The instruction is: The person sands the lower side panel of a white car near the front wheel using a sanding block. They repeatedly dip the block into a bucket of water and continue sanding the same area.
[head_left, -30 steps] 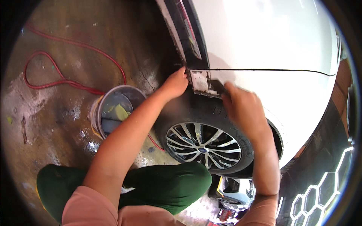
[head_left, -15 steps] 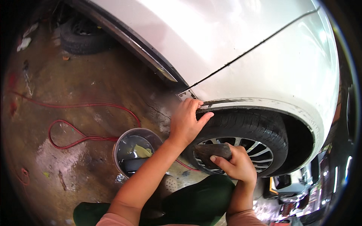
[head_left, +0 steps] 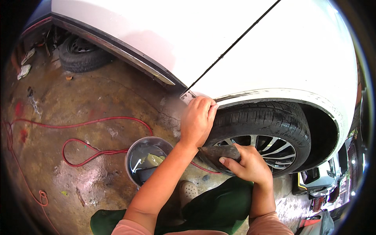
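Observation:
My left hand is at the front lower corner of the white car's wheel arch, fingers curled together against its edge. What lies under those fingertips is hidden. In my right hand is a dark, flat sheet, apparently sandpaper, pinched between thumb and fingers. It is in front of the wheel rim, below the black tire. Dark scuffs and bare streaks run along the arch beside my left hand.
A bucket of water holding a yellow-green cloth and a dark block stands left of my left forearm. A red hose loops over the stained floor. A loose tire lies far left; another vehicle is at right.
My left hand's fingers and thumb have drawn together at the arch edge. My right hand still holds the dark sheet. The view has shifted, with the loose tire showing lower.

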`<move>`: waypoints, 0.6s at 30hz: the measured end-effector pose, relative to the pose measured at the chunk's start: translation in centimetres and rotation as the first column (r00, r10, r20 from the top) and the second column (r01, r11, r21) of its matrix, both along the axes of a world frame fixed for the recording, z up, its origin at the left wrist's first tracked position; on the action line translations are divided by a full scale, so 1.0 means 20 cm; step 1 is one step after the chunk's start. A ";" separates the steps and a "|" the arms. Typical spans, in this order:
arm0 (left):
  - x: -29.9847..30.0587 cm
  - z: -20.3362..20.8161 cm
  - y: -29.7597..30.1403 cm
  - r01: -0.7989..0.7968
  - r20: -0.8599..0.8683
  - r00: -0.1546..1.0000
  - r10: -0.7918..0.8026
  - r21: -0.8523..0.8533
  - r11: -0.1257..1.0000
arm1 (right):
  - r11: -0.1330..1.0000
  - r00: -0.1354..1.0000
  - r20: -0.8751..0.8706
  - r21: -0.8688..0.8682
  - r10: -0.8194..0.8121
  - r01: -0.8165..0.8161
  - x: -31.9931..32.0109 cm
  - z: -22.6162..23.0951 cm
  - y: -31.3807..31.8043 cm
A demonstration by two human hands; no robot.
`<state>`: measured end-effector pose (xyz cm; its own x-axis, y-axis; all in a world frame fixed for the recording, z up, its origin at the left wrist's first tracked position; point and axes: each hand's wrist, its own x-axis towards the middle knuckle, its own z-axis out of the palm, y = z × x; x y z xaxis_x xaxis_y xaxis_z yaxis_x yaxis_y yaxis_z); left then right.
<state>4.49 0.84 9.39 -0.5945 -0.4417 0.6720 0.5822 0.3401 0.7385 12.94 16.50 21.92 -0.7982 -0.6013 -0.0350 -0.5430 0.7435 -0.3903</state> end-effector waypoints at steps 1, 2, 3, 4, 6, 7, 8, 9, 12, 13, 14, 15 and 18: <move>0.00 -0.01 0.00 0.010 0.014 1.000 -0.010 0.009 1.000 | 1.000 1.000 0.005 0.006 -0.014 0.014 0.00 0.00 0.00; -0.01 -0.01 -0.01 0.019 0.028 0.999 -0.019 0.017 1.000 | 1.000 1.000 0.009 -0.002 -0.020 0.021 0.00 -0.01 -0.01; -0.01 -0.02 -0.02 0.028 0.039 0.999 -0.029 0.028 0.999 | 1.000 1.000 0.010 -0.007 -0.028 0.028 0.00 -0.02 -0.01; -0.01 -0.03 -0.03 0.030 0.056 0.998 -0.031 0.027 0.999 | 0.999 0.999 0.012 -0.013 -0.034 0.034 0.00 -0.03 -0.02; -0.02 -0.06 -0.05 0.033 0.088 0.996 -0.035 0.026 0.999 | 0.996 0.999 -0.009 -0.085 -0.042 0.041 -0.01 -0.05 -0.06; -0.01 -0.07 -0.07 0.096 0.146 0.983 -0.107 0.080 0.992 | 0.992 0.999 -0.020 -0.119 -0.046 0.043 -0.01 -0.06 -0.08; -0.01 -0.10 -0.10 0.156 0.199 0.963 -0.181 0.137 0.978 | 0.992 0.996 -0.061 -0.108 -0.069 0.063 -0.02 -0.06 -0.08; -0.01 -0.12 -0.14 0.210 0.245 0.935 -0.255 0.196 0.958 | 0.992 0.991 -0.102 -0.098 -0.090 0.080 -0.03 -0.06 -0.09; -0.06 -0.32 -0.29 0.289 0.472 0.833 -0.289 0.075 0.955 | 0.993 0.924 -0.373 0.044 -0.089 0.114 -0.08 -0.04 -0.08; -0.06 -0.41 -0.37 0.320 0.573 0.749 -0.333 0.128 0.939 | 0.985 0.915 -0.393 0.100 -0.091 0.141 -0.07 0.02 -0.13; -0.06 -0.53 -0.44 0.346 0.659 0.650 -0.379 0.188 0.919 | 0.973 0.906 -0.413 0.157 -0.092 0.170 -0.07 0.08 -0.17; -0.08 -0.74 -0.52 0.271 0.698 0.656 -0.288 0.138 0.953 | 0.973 0.881 -0.472 0.211 0.015 0.096 -0.09 0.12 -0.20; -0.10 -0.98 -0.47 -0.123 0.649 0.738 0.185 -0.141 0.982 | 0.889 0.831 -0.514 0.454 0.212 0.054 -0.11 0.32 -0.31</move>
<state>2.54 -8.57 -10.13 -0.8303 -0.5277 0.1791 -0.1020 0.4598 0.8822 10.65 10.23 28.26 -0.7155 -0.6895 0.1121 -0.6268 0.7045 0.3330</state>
